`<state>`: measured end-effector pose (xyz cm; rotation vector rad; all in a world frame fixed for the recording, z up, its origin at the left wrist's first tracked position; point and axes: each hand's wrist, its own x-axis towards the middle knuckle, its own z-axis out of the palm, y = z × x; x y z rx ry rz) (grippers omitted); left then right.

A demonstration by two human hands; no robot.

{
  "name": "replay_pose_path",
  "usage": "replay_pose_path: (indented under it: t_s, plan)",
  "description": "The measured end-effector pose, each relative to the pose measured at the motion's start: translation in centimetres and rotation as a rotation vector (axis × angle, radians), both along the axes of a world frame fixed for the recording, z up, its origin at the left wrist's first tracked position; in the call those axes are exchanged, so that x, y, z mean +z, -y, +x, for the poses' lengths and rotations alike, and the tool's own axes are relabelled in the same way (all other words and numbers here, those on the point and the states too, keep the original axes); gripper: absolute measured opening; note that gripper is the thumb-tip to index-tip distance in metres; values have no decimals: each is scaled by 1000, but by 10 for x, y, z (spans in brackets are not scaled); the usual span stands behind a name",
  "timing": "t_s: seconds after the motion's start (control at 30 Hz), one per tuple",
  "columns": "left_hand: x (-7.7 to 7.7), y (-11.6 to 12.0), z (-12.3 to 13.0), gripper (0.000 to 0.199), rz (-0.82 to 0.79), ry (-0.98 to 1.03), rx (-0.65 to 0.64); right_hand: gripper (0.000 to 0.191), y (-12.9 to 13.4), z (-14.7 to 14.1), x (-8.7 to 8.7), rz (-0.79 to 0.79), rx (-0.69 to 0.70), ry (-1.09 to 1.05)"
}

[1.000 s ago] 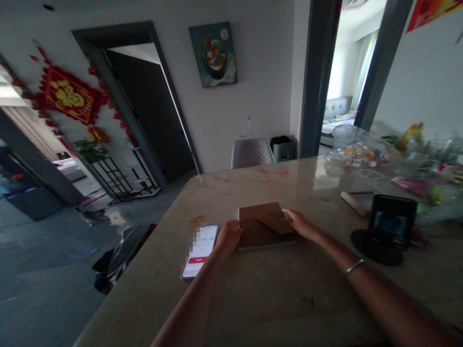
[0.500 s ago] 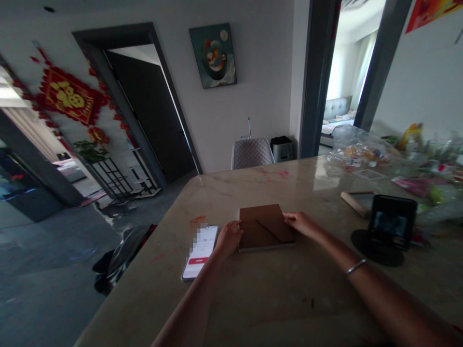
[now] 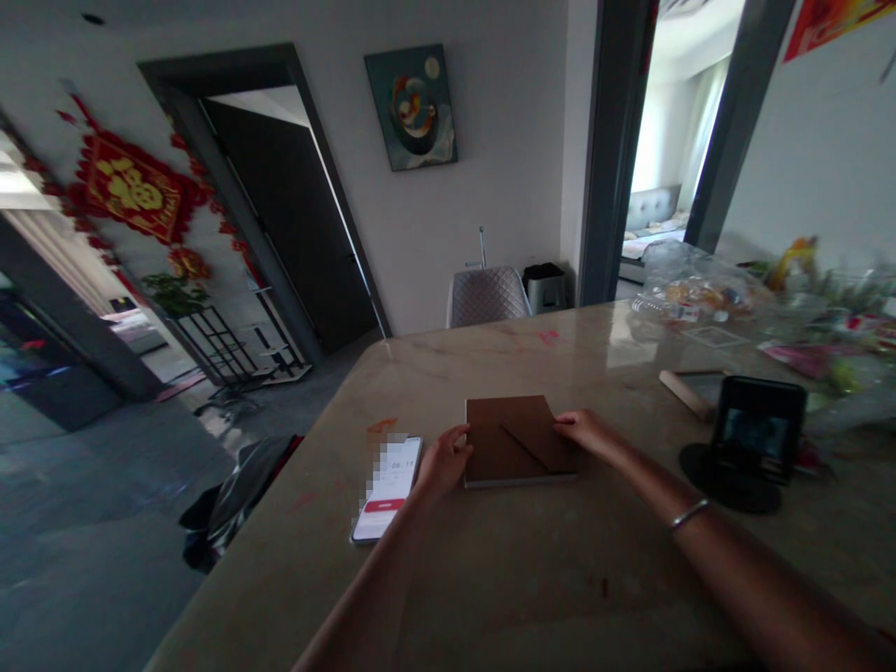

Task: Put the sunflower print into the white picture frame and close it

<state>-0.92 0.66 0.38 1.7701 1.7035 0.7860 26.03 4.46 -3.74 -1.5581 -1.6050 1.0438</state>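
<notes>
Between the left grip [image 3: 442, 464] and the right grip [image 3: 586, 431] lies a folded card packet [image 3: 519, 441] of matt, smooth brown paperboard. Under both, the bench [image 3: 532, 579] is polished stone, glossy with pale veining. Just beside the left grip, a phone [image 3: 386, 489] has a smooth glass face. Past the right grip, a black stand [image 3: 732, 485] looks like matt plastic, and a clear plastic bag [image 3: 693, 289] shows glossy creases. A smooth metal bangle [image 3: 690, 515] shines on the wrist behind that grip.

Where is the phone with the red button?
In the head view, the phone lies on the stone counter, right beside the left hand and left of the brown folder.
</notes>
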Motion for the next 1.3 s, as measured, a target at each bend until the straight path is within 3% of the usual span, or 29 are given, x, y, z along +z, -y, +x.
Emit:
replay_pose_path:
  t_s: [0.23,0.43,0.57,0.7,0.87,1.07,1.3]
  plan:
    - [-8,-1,3,50,-46,432,29,22,0,-2,5,124,-67,-50]
    - [-5,0,10,50,-33,701,90,31,3,-2,10,-85,-98,-467]
    - [-1,0,12,40,-49,827,93,28,8,-5,20,-63,-114,-557]
    - [5,4,13,26,-128,843,-30,25,14,-7,31,-12,-118,-574]
    - [13,8,14,24,-143,810,13,18,18,-10,38,46,-167,-427]
    - [14,11,18,14,-190,787,47,36,18,-9,44,185,-244,-254]
    - [17,9,20,38,-110,709,86,36,19,-10,41,218,-166,-269]
